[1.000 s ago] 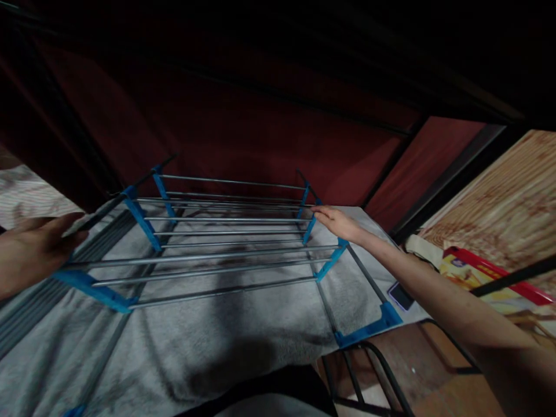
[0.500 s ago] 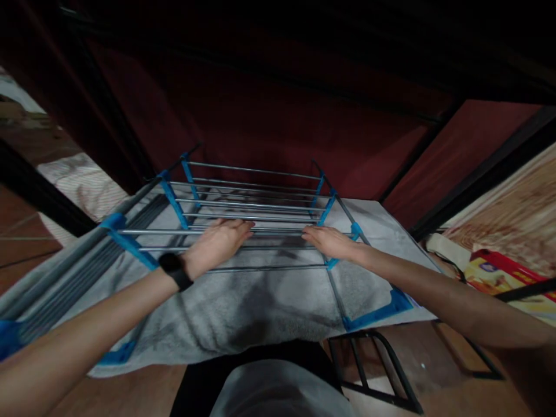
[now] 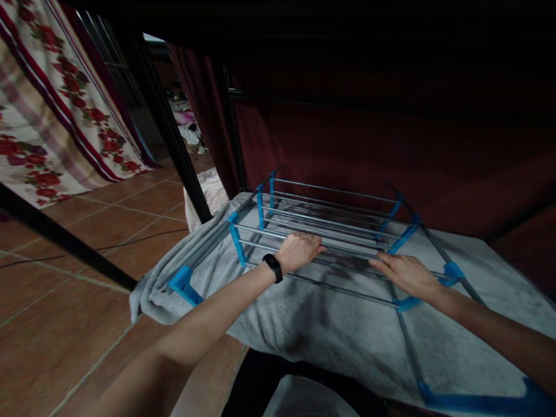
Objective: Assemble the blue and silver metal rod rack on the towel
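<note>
A metal drying rack with blue plastic joints (image 3: 408,236) lies folded out low on a grey blanket (image 3: 278,324). Its thin rods run from left to right in several rows. My left hand (image 3: 299,250), with a black band on its wrist, is closed over the nearer top rod, left of the rod's middle. Farther right along that same rod, my right hand (image 3: 403,272) holds on close to the blue joint, thumb and fingers pointing inward. The undersides of both hands' fingers are hidden.
A black metal post (image 3: 174,127) and a slanting black bar (image 3: 65,237) stand at the left. Dark red cloth (image 3: 330,145) hangs behind the rack. A flowered curtain (image 3: 56,104) reaches the tiled floor (image 3: 78,313), where a thin cable (image 3: 130,236) runs.
My view has turned left, so the rack appears farther right and more floor and the flowered curtain show. Both hands stay on the same rod.
</note>
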The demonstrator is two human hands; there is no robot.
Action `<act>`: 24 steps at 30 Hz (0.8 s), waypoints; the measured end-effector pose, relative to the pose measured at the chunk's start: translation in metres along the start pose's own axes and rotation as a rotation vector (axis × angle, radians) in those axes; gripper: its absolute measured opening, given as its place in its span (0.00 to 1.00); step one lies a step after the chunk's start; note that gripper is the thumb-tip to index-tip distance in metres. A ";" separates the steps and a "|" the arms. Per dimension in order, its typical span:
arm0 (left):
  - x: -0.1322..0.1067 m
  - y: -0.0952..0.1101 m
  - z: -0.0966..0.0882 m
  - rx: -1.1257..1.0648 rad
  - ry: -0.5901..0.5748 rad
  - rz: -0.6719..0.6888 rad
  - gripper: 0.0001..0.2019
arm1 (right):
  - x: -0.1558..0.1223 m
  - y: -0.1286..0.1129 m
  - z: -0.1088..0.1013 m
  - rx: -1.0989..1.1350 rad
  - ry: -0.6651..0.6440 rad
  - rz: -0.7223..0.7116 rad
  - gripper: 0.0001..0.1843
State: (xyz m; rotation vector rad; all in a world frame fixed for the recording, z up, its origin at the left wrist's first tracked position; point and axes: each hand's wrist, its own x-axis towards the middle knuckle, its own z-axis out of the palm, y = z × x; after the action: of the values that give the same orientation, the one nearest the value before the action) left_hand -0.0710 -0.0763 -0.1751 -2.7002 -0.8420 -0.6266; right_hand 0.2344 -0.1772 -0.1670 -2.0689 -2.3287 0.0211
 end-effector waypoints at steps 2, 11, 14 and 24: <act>0.000 0.000 -0.001 -0.017 -0.019 0.000 0.17 | 0.000 -0.001 -0.002 0.010 -0.006 0.013 0.24; -0.014 0.003 -0.010 -0.110 0.081 0.055 0.16 | -0.003 -0.018 -0.021 0.018 -0.032 0.032 0.22; -0.061 0.008 -0.002 -0.148 0.134 0.041 0.16 | -0.018 -0.046 -0.027 0.109 0.115 -0.011 0.24; -0.205 -0.009 0.085 -0.466 0.259 -1.098 0.26 | -0.074 -0.093 0.150 0.694 0.248 0.303 0.16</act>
State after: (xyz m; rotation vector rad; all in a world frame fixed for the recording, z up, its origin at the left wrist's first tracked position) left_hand -0.2009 -0.1383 -0.3445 -2.1689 -2.3174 -1.4746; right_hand 0.1467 -0.2604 -0.3152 -1.8835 -1.5386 0.4739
